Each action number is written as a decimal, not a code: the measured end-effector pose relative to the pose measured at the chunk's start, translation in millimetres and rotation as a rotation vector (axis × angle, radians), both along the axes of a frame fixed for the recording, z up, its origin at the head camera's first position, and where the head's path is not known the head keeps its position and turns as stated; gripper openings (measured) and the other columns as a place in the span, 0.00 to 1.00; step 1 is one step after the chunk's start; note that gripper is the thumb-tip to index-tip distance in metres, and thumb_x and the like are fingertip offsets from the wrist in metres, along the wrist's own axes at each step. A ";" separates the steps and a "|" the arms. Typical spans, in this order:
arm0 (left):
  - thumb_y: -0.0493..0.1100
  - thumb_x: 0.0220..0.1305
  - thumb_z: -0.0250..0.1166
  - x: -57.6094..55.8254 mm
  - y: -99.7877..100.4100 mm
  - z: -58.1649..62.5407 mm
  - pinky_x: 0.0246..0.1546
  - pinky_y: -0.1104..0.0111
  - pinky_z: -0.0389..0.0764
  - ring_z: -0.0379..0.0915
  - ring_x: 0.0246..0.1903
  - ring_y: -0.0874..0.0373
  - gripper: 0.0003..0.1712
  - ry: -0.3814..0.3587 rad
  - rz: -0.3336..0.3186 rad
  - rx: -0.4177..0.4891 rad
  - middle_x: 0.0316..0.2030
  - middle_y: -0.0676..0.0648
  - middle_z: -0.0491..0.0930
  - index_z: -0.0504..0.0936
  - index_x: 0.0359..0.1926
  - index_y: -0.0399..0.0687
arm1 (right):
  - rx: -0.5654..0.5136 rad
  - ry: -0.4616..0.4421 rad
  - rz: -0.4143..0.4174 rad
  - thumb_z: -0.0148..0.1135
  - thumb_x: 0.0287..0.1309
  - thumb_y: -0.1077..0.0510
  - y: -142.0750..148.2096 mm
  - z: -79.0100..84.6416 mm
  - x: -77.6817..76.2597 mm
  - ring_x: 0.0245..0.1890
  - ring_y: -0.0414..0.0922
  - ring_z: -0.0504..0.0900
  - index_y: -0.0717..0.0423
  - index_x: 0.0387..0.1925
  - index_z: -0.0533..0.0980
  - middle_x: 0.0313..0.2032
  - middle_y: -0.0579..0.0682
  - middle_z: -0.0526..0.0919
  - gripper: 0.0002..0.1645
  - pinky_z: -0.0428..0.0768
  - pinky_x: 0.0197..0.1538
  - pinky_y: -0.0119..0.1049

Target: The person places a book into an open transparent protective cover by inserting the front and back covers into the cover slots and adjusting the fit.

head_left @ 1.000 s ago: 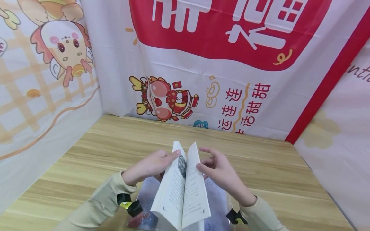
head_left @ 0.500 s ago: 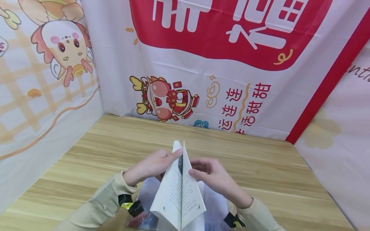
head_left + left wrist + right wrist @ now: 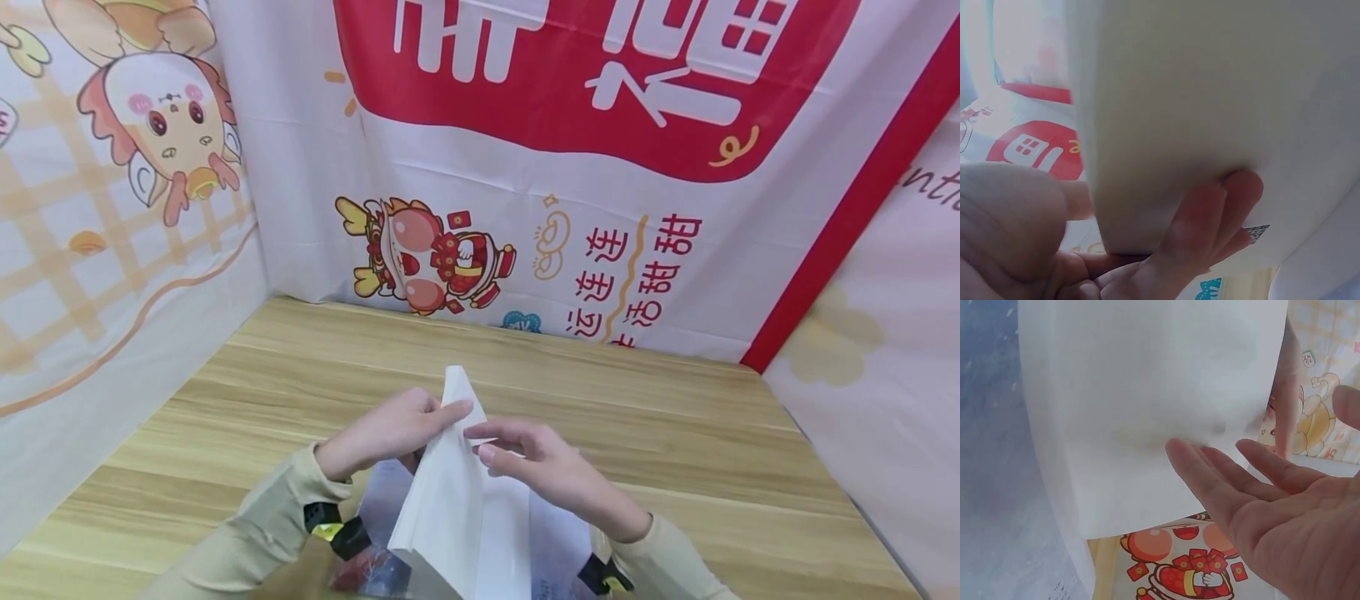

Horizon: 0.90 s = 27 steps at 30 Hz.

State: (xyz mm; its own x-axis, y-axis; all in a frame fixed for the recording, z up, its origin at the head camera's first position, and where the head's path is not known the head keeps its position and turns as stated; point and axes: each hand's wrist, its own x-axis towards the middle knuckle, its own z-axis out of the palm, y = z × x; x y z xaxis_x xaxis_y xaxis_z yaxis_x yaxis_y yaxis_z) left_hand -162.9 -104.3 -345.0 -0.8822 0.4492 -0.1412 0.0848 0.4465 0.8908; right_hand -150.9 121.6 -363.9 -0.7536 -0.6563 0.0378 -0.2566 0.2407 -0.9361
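An open book (image 3: 438, 517) shows white pages with no print visible on them. Its bluish cover (image 3: 558, 533) spreads out beneath. My left hand (image 3: 397, 429) grips the raised stack of pages, thumb on top near the upper edge; the left wrist view shows its fingers (image 3: 1194, 219) against the book's underside. At the right side of the stack is my right hand (image 3: 551, 471), fingers extended toward the page. In the right wrist view these fingers (image 3: 1210, 478) lie against or very near the white page (image 3: 1129, 481), with the thumb apart.
The book is over a wood-grain table (image 3: 697, 433). Behind the table hangs a printed cloth (image 3: 450, 158) with red and white lettering and cartoon figures. More cloth (image 3: 120, 250) stands along the left side, and a pale panel (image 3: 892, 358) along the right.
Printed pages with a drawing were showing before; now blank white pages show, the right leaf having swung left. My right hand has moved left. My left hand stays nearly in place.
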 end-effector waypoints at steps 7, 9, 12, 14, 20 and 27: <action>0.44 0.68 0.57 -2.0 -7.8 -0.3 0.21 0.63 0.81 0.80 0.22 0.54 0.13 0.004 0.000 -0.054 0.25 0.46 0.81 0.80 0.37 0.36 | 0.081 0.050 0.011 0.59 0.64 0.53 2.2 -2.4 -0.1 0.57 0.52 0.73 0.55 0.60 0.72 0.58 0.50 0.74 0.24 0.75 0.53 0.35; 0.43 0.68 0.57 -3.5 -11.2 -0.6 0.20 0.63 0.81 0.80 0.22 0.54 0.13 0.011 -0.007 -0.064 0.25 0.46 0.81 0.80 0.36 0.37 | 0.107 0.096 -0.005 0.60 0.63 0.53 6.0 -2.7 -2.3 0.57 0.54 0.74 0.58 0.58 0.73 0.56 0.53 0.75 0.25 0.75 0.53 0.36; 0.43 0.67 0.57 -4.9 -18.2 -3.6 0.20 0.63 0.80 0.79 0.21 0.54 0.12 0.019 -0.004 -0.075 0.24 0.47 0.81 0.80 0.34 0.37 | 0.162 0.169 -0.055 0.62 0.61 0.53 16.3 -6.2 -6.7 0.55 0.55 0.74 0.62 0.55 0.74 0.54 0.55 0.77 0.24 0.75 0.53 0.42; 0.43 0.67 0.58 -4.9 -23.3 -8.1 0.19 0.63 0.80 0.78 0.20 0.55 0.12 0.032 0.012 -0.097 0.23 0.47 0.80 0.79 0.32 0.38 | 0.222 0.218 -0.095 0.64 0.59 0.52 26.6 -11.3 -8.8 0.54 0.56 0.74 0.63 0.54 0.74 0.52 0.56 0.77 0.25 0.74 0.53 0.47; 0.45 0.67 0.59 -5.0 -37.8 -22.5 0.17 0.64 0.78 0.76 0.18 0.57 0.12 0.026 0.076 -0.159 0.21 0.47 0.78 0.79 0.31 0.40 | 0.525 0.294 -0.236 0.68 0.53 0.46 54.0 -23.4 -9.1 0.58 0.57 0.70 0.65 0.59 0.70 0.56 0.60 0.73 0.38 0.67 0.59 0.52; 0.46 0.66 0.59 -4.7 -46.8 -32.3 0.16 0.65 0.75 0.69 0.15 0.60 0.13 0.053 0.115 -0.236 0.18 0.49 0.74 0.76 0.27 0.43 | 0.665 0.237 -0.351 0.69 0.51 0.44 59.4 -24.1 -10.9 0.60 0.62 0.66 0.69 0.66 0.59 0.61 0.68 0.64 0.51 0.65 0.60 0.53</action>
State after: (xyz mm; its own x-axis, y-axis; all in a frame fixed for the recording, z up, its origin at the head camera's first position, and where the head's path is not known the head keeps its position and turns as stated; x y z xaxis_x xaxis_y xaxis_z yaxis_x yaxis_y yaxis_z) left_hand -167.6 -151.1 -377.3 -0.9346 0.3055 -0.1822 0.0652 0.6508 0.7564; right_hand -161.8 180.9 -388.0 -0.9417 -0.3233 -0.0933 -0.2373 0.8346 -0.4971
